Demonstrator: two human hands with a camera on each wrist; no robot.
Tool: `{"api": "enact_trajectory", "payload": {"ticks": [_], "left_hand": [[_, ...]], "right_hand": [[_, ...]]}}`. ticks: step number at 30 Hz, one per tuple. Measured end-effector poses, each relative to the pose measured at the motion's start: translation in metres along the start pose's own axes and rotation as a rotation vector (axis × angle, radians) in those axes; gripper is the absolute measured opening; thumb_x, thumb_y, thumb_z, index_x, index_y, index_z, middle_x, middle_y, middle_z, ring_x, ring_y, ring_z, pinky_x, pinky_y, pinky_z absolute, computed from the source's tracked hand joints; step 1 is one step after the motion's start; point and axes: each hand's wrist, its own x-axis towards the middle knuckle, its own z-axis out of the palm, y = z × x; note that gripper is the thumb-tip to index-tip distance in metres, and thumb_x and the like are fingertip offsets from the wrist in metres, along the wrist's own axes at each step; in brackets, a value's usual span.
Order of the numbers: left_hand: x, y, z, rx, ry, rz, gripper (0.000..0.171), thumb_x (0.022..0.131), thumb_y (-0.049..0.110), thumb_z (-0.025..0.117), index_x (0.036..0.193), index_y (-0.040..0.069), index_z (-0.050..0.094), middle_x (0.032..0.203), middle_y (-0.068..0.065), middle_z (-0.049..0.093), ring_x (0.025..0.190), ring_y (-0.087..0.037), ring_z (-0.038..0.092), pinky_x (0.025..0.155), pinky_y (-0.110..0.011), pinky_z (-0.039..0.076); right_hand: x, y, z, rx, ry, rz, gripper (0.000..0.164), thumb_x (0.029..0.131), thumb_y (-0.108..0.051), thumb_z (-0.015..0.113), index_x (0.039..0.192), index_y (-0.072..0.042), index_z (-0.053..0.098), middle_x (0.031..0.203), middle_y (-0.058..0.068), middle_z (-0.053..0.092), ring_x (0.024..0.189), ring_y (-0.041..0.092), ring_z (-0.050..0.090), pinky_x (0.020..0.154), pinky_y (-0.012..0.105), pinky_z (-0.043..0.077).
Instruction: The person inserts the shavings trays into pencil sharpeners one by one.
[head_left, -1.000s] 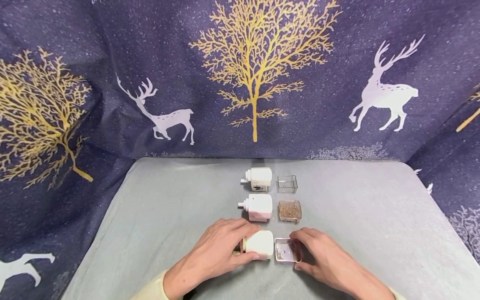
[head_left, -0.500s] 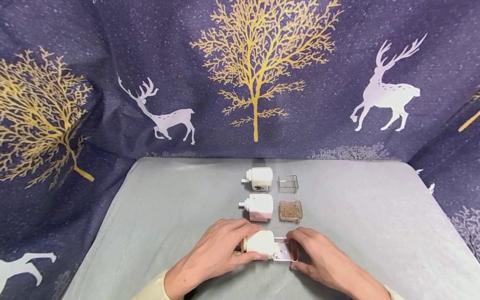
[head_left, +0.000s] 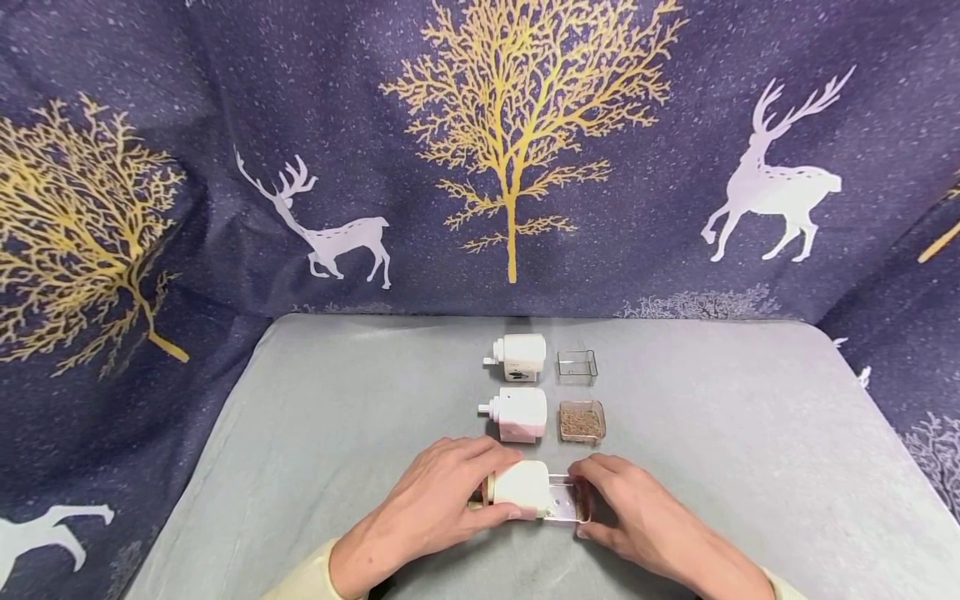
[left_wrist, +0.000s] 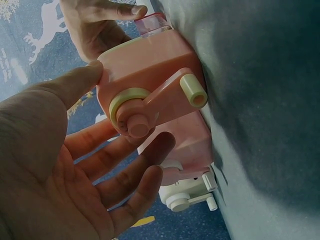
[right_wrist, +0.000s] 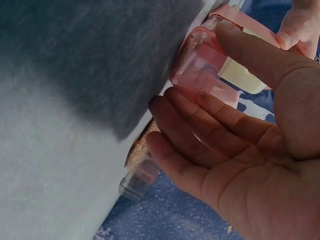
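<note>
Nearest on the table, a pink and cream hand-crank pencil sharpener (head_left: pixel 521 486) is gripped by my left hand (head_left: pixel 427 496), thumb on one side and fingers on the other. Its crank (left_wrist: pixel 172 95) faces the left wrist view. My right hand (head_left: pixel 637 517) pinches the outer end of a clear pink shavings drawer (head_left: pixel 562 500) between thumb and fingers. That drawer sits partly inside the sharpener's right end, its outer part showing. Some shavings (right_wrist: pixel 197 37) show through its wall in the right wrist view. The drawer's inner end is hidden in the body.
Behind stand a pink and white sharpener (head_left: pixel 519 414) and a white one (head_left: pixel 523 357), cranks to the left. Right of them lie a drawer full of brown shavings (head_left: pixel 581 422) and a clear drawer (head_left: pixel 577 367). A dark patterned cloth (head_left: pixel 450 275) hangs behind the grey table (head_left: pixel 337 400).
My right hand has moved left, sliding the drawer from beside the sharpener to partway inside it. The left hand stays on the sharpener.
</note>
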Motion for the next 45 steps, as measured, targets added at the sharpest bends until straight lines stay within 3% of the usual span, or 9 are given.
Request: {"api": "enact_trajectory", "payload": {"ticks": [12, 32, 45], "left_hand": [[-0.001, 0.000, 0.000, 0.010, 0.006, 0.013, 0.053, 0.085, 0.063, 0.061, 0.123, 0.027, 0.062, 0.109, 0.018, 0.058, 0.092, -0.004, 0.057, 0.083, -0.033, 0.049], [0.001, 0.001, -0.001, -0.030, 0.001, -0.005, 0.050, 0.083, 0.064, 0.062, 0.120, 0.031, 0.062, 0.097, 0.023, 0.054, 0.078, 0.002, 0.049, 0.075, -0.031, 0.048], [0.001, 0.001, 0.000, -0.028, 0.011, -0.018, 0.049, 0.082, 0.065, 0.062, 0.119, 0.032, 0.062, 0.097, 0.023, 0.054, 0.079, 0.002, 0.050, 0.075, -0.029, 0.048]], "right_hand": [[0.003, 0.000, 0.003, 0.029, 0.012, -0.014, 0.052, 0.068, -0.030, 0.085, 0.111, -0.012, 0.063, 0.103, -0.007, 0.061, 0.097, 0.009, 0.056, 0.083, 0.034, 0.052], [0.009, -0.003, 0.006, 0.040, 0.012, -0.035, 0.051, 0.068, -0.031, 0.086, 0.110, -0.012, 0.062, 0.102, -0.006, 0.063, 0.096, 0.008, 0.056, 0.083, 0.034, 0.053], [0.011, -0.004, 0.006, 0.044, 0.002, -0.029, 0.052, 0.068, -0.030, 0.085, 0.111, -0.011, 0.062, 0.104, -0.004, 0.063, 0.098, 0.010, 0.057, 0.084, 0.035, 0.052]]}}
